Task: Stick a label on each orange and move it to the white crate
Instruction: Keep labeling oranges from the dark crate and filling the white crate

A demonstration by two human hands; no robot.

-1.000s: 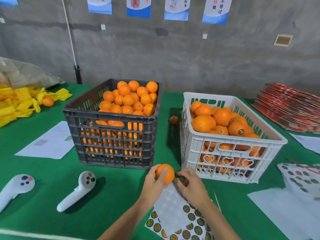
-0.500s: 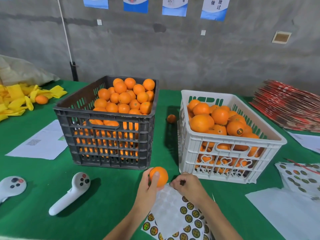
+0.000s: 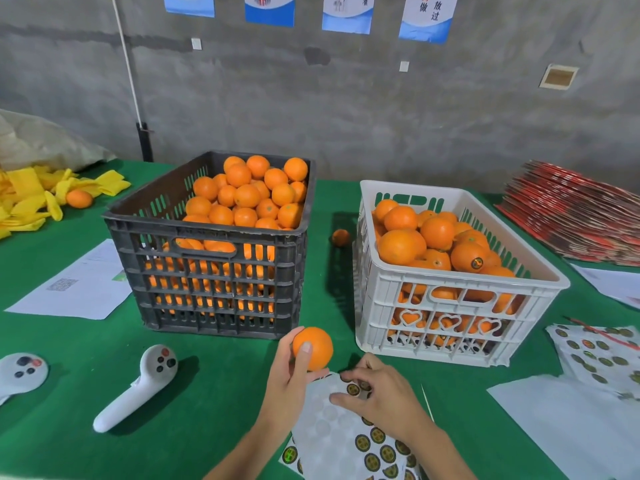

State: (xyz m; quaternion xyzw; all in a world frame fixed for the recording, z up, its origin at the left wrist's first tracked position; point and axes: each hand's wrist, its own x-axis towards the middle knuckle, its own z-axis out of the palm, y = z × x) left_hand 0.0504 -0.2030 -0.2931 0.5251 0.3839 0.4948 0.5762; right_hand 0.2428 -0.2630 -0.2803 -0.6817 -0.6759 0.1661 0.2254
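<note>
Nearest the viewer lies one label sheet (image 3: pixel 332 441), white with round dark-and-gold stickers, on the green counter (image 3: pixel 214 410). The right hand (image 3: pixel 377 393) rests on its far end, fingers (image 3: pixel 341 398) curled down and pinching at a single label (image 3: pixel 353 389) there. Just left of it the left hand (image 3: pixel 289 379) holds one orange (image 3: pixel 313 348) raised above the sheet's far edge — thumb across the front, the other fingers wrapped behind it.

Left of the sheet lie two white controllers: one (image 3: pixel 138 386) close by, the other (image 3: pixel 20 372) at the frame's edge. Right of the sheet are a blank white sheet (image 3: pixel 571 427) and a second sticker sheet (image 3: pixel 602 355).

Beyond the sheet stand two crates. The black crate (image 3: pixel 214 271), left and farther, is heaped with too many oranges to count. The white crate (image 3: pixel 450 306), right and farther, is also well filled; one of its oranges shows a label. One loose orange (image 3: pixel 341 237) sits on the counter between the crates.

Farther left lie one printed paper (image 3: pixel 79 285) and a pile of yellow wrappers (image 3: pixel 31 199) with a single orange (image 3: pixel 79 198) among them. At far right — a stack of red cartons (image 3: pixel 578 220).
</note>
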